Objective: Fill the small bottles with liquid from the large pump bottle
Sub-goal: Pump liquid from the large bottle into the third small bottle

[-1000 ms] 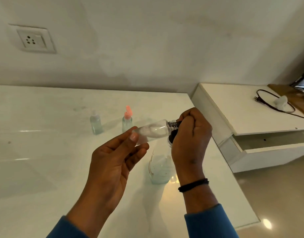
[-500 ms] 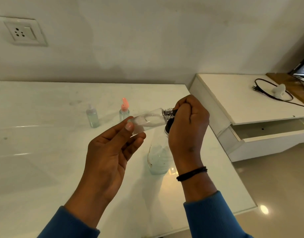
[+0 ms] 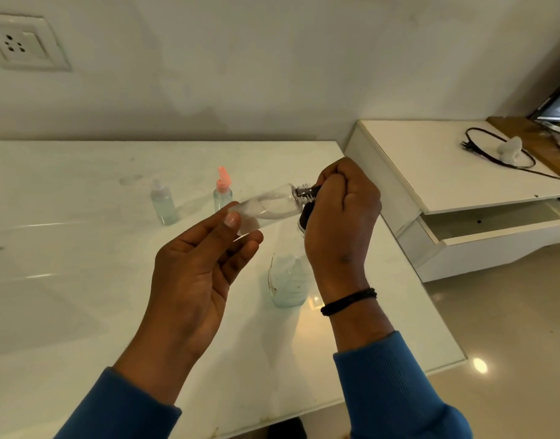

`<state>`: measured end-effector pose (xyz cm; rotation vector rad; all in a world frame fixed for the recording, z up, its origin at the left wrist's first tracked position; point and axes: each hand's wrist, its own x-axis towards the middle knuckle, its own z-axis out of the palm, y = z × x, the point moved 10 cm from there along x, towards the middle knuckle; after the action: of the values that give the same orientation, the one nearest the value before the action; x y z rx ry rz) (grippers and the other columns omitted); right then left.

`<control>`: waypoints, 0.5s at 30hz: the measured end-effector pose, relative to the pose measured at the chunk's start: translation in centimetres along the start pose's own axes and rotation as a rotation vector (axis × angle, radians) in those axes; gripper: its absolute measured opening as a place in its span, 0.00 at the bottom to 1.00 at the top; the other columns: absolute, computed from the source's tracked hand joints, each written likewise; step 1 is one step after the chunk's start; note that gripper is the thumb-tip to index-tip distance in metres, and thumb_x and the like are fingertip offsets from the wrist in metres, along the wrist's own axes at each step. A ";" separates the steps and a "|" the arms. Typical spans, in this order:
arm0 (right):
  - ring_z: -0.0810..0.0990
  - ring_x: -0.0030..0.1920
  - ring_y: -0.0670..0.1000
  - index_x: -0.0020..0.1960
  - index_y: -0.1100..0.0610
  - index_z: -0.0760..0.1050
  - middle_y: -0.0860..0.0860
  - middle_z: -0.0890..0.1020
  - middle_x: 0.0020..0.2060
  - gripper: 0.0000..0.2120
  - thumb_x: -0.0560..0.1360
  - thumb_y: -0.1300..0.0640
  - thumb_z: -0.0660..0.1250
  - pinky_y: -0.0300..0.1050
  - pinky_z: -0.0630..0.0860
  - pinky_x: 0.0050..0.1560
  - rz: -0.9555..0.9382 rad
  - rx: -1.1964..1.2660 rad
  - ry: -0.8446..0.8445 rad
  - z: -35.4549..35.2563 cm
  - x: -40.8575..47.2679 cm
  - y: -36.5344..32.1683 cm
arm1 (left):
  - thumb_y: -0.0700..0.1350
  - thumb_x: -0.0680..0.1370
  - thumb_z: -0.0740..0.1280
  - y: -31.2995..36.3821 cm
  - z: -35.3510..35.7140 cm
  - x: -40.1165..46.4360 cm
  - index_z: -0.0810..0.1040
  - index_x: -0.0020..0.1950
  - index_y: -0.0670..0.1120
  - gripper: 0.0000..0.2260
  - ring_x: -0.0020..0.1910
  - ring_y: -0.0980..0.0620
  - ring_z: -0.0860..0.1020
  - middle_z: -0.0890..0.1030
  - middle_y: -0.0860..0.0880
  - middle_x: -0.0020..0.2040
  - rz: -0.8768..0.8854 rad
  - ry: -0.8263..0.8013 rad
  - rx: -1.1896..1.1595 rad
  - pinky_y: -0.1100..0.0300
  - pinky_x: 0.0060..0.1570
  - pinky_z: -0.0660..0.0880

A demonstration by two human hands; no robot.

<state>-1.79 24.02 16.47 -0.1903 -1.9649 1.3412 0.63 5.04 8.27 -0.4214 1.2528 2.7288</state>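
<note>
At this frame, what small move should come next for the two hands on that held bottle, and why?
Probably keep twisting the dark cap with the right hand. The left hand holds the small clear bottle tilted above the table, and its threaded neck shows beside the cap. Whether it goes on or off I cannot tell.

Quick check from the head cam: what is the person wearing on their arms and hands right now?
Both forearms are covered by blue ribbed-knit sleeves: left sleeve, right sleeve. The right wrist carries a thin black band just above the cuff. The left hand and right hand are bare, with no gloves, rings or watch visible.
</note>
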 end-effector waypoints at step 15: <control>0.68 0.30 0.53 0.35 0.58 0.69 0.43 0.68 0.25 0.10 0.73 0.62 0.52 0.55 0.70 0.30 0.021 0.044 -0.017 0.4 -0.2 0.5 | 0.44 0.71 0.71 0.0 -0.2 0.2 0.83 0.59 0.41 0.18 0.44 0.50 0.86 0.87 0.44 0.51 0.002 -0.005 -0.020 0.64 0.42 0.81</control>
<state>-2.01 23.83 15.89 -0.1797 -1.9502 1.4022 0.50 4.90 8.04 -0.4154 1.2260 2.7450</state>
